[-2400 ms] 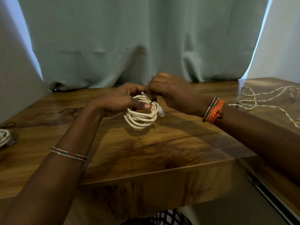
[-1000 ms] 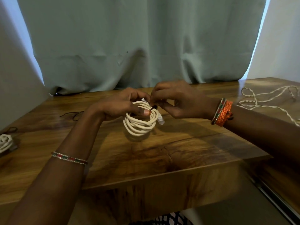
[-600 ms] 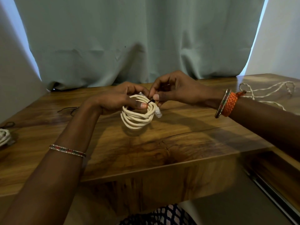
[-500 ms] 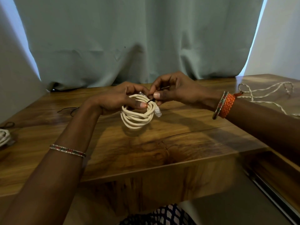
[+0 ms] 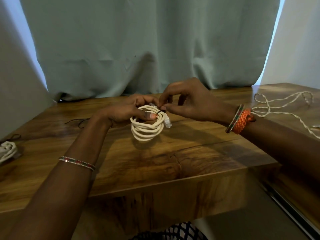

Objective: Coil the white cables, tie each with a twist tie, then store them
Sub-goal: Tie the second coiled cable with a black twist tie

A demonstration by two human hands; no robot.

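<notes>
White coiled cable point(image 5: 147, 126) gripped by left hand point(image 5: 126, 110) above table point(image 5: 173, 156), steadied while right hand point(image 5: 188, 101) fingers point(image 5: 163, 108) pinch black twist tie point(image 5: 161, 111).

Both forearms reach forward and meet above the desk point(image 5: 155, 158). The left hand point(image 5: 128, 111) grips the coiled cable point(image 5: 147, 127), thumb pressed across its top. Just right of the coil, the right hand point(image 5: 192, 101) pinches the black twist tie point(image 5: 161, 111) between thumb and forefinger, its other fingers point(image 5: 183, 98) arched.
</notes>
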